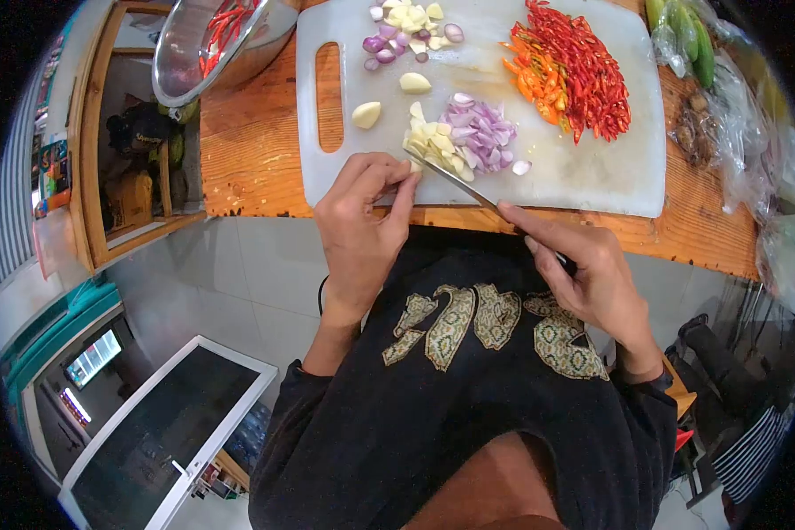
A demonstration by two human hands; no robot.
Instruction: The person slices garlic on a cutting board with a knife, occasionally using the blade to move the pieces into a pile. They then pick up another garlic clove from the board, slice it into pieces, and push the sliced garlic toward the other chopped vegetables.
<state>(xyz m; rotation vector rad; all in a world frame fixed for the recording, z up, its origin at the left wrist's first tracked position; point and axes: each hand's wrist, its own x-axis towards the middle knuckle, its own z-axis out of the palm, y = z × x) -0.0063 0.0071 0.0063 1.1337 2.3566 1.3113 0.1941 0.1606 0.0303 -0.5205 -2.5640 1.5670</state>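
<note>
My right hand [587, 274] grips a knife [459, 181], its blade angled up and left across the near edge of the white cutting board [574, 181]. At the blade's tip, my left hand [367, 216] pinches a pale piece of garlic, mostly covered by the fingertips. Sliced garlic [437, 141] lies just beyond the blade, against a pile of chopped shallots [480, 131]. Two whole garlic cloves [367, 114] rest to the left. Farther back are peeled shallots [386, 42] mixed with more garlic cloves [411, 15]. Cut red chilies [587, 71] and orange chilies [539, 75] cover the board's right side.
A metal bowl [225, 49] with red chilies stands at the back left of the wooden table [247, 150]. Plastic bags [738, 124] and green vegetables [689, 40] sit along the right edge. A wooden cabinet [88, 159] is at the left.
</note>
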